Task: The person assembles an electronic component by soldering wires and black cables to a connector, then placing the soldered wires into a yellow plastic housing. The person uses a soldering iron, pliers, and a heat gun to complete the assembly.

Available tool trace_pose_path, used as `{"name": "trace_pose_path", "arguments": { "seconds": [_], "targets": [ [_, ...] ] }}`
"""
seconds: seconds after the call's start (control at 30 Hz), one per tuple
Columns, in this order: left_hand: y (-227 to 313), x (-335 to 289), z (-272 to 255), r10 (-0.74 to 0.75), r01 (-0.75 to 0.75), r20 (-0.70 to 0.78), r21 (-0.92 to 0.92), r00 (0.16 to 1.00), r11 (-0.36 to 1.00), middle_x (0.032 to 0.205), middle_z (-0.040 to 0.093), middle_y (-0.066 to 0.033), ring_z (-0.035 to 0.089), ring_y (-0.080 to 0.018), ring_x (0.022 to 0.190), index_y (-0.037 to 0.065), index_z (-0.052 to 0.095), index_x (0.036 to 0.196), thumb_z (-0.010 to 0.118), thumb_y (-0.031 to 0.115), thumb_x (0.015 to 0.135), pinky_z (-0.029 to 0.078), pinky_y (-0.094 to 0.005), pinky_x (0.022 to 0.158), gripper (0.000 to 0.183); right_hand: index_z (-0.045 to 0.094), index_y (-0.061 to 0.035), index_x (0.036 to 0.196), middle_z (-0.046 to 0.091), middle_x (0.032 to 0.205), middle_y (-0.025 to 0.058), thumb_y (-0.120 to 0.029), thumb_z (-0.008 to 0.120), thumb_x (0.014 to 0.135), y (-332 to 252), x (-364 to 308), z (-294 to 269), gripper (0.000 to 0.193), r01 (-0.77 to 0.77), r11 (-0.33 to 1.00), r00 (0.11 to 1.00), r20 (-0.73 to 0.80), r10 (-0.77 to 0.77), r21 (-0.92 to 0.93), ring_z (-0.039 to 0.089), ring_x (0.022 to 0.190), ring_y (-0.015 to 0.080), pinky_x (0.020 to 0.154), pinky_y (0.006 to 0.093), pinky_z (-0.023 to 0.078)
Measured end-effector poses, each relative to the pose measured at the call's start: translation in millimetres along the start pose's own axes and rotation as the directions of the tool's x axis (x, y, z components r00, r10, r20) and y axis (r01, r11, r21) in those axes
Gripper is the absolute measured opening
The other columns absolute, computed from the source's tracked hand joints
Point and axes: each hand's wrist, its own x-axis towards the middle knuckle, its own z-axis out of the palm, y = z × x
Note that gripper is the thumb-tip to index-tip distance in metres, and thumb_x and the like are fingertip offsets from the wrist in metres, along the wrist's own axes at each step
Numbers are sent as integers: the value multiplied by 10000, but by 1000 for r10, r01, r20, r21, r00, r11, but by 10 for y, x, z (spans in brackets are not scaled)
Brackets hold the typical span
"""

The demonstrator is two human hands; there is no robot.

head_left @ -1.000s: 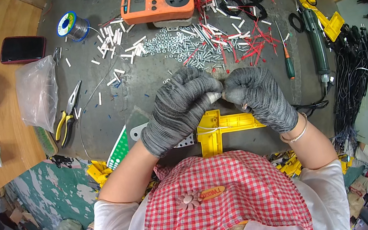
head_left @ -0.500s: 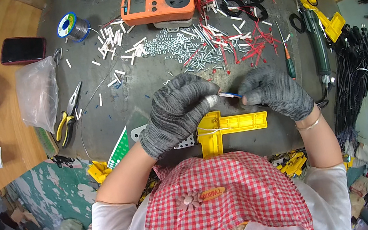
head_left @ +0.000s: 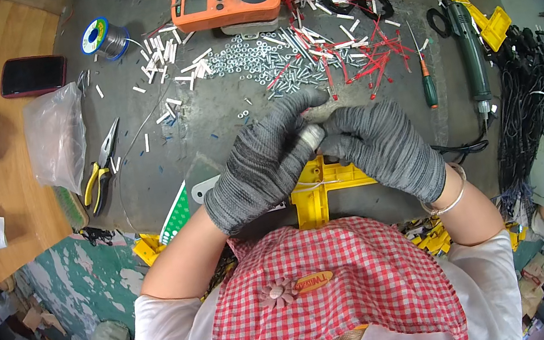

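Both hands wear grey knit gloves and meet over the bench, fingertips close together. My left hand (head_left: 260, 165) has its index finger reaching forward and its light-tipped thumb bent toward the other hand. My right hand (head_left: 388, 149) is closed, its curled fingers against the left thumb. Whatever lies between the fingertips is hidden by the gloves. Beneath them sits a yellow T-shaped plastic part (head_left: 312, 210) with a thin white wire across it; the right hand covers some of its arm. Beyond the fingers lie loose screws (head_left: 292, 75), nuts (head_left: 235, 63) and red-wired pieces (head_left: 377, 64).
An orange meter with a socket (head_left: 226, 1) stands at the back, with a solder spool (head_left: 105, 39) to its left. Yellow-handled pliers (head_left: 101, 169) lie at left. A screwdriver (head_left: 428, 88), a green power screwdriver (head_left: 469, 55) and bundled black cables (head_left: 527, 88) are at right.
My right hand has moved left and inward to meet the left hand. The thin blue-and-white piece that showed between the fingertips is now hidden.
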Motion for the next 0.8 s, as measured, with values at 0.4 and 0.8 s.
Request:
{"name": "trace_pose_path", "arguments": {
  "seconds": [0.4, 0.8],
  "targets": [
    [147, -453, -402, 199, -68, -62, 807, 978, 586, 1004, 687, -139, 625, -349, 993, 58, 631, 1193, 792, 308, 773, 475, -445, 904, 514, 659, -9, 957, 644, 732, 139, -280, 708, 871, -26, -105, -123, 288, -146, 987, 987, 54, 149, -61, 659, 679, 253, 657, 366, 518],
    [104, 186, 176, 530, -393, 142, 830, 836, 397, 842, 590, -93, 548, -315, 902, 111, 670, 877, 655, 322, 833, 406, -473, 801, 217, 682, -35, 1024, 687, 923, 96, -205, 758, 829, -36, -242, -176, 270, -52, 970, 999, 19, 49, 237, 661, 853, 178, 743, 315, 519]
  ]
}}
